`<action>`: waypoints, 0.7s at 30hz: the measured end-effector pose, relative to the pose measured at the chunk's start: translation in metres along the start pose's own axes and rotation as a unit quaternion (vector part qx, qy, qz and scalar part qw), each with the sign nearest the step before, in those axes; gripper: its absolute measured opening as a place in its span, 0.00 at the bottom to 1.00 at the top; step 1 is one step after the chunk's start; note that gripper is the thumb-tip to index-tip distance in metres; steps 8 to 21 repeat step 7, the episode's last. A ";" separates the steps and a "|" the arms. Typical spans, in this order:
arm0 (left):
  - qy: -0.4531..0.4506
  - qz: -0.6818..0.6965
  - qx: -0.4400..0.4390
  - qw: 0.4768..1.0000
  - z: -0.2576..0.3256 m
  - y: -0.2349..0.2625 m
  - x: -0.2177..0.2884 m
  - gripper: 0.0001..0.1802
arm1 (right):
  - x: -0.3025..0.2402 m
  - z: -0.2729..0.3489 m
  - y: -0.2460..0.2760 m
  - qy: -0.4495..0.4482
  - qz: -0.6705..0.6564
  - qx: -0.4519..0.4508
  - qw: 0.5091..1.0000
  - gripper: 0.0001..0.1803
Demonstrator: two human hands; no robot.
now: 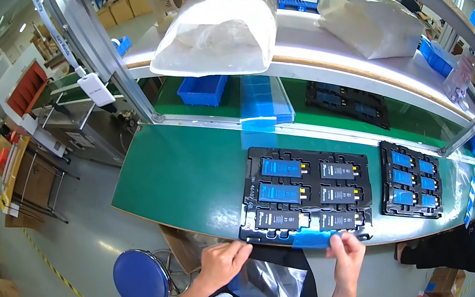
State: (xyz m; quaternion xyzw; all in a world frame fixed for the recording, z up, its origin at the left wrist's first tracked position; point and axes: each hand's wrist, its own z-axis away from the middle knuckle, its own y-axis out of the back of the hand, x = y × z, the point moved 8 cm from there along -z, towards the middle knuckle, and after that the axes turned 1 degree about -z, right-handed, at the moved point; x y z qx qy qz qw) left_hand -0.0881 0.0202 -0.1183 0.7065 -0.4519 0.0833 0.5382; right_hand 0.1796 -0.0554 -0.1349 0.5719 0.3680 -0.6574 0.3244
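Observation:
A black plastic tray [311,197] lies on the green table in front of me, holding several flat battery packs. Two packs at its left, one being the blue-covered battery [282,167], carry blue film; the others, such as the black battery [338,195], show dark faces. My right hand [347,260] is at the tray's near right corner, thumb and fingers closed on a strip of blue film [315,239] that stretches over the near edge. My left hand [224,264] is closed just off the near left corner; what its fingers hold, if anything, is hidden.
A second tray of blue-covered batteries [387,195] sits to the right. Behind are blue film sheets [265,106], a blue bin [202,89] and another black tray [348,103] under the shelf. Clear film [276,280] hangs before me. A blue stool [141,278] stands left; a co-worker [457,243] is right.

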 end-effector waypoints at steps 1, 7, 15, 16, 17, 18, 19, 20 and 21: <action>0.011 -0.001 0.009 1.000 -0.003 0.002 -0.003 0.07 | 0.002 -0.008 -0.003 -0.022 0.022 -0.005 1.000 0.08; 0.006 -0.079 -0.034 0.996 -0.006 -0.013 -0.013 0.19 | 0.030 -0.034 -0.051 -0.090 0.059 -0.082 0.991 0.11; 0.006 -0.079 -0.034 0.996 -0.006 -0.013 -0.013 0.19 | 0.030 -0.034 -0.051 -0.090 0.059 -0.082 0.991 0.11; 0.006 -0.079 -0.034 0.996 -0.006 -0.013 -0.013 0.19 | 0.030 -0.034 -0.051 -0.090 0.059 -0.082 0.991 0.11; 0.006 -0.079 -0.034 0.996 -0.006 -0.013 -0.013 0.19 | 0.030 -0.034 -0.051 -0.090 0.059 -0.082 0.991 0.11; 0.006 -0.079 -0.034 0.996 -0.006 -0.013 -0.013 0.19 | 0.030 -0.034 -0.051 -0.090 0.059 -0.082 0.991 0.11; 0.006 -0.079 -0.034 0.996 -0.006 -0.013 -0.013 0.19 | 0.030 -0.034 -0.051 -0.090 0.059 -0.082 0.991 0.11; 0.006 -0.079 -0.034 0.996 -0.006 -0.013 -0.013 0.19 | 0.030 -0.034 -0.051 -0.090 0.059 -0.082 0.991 0.11; 0.006 -0.079 -0.034 0.996 -0.006 -0.013 -0.013 0.19 | 0.030 -0.034 -0.051 -0.090 0.059 -0.082 0.991 0.11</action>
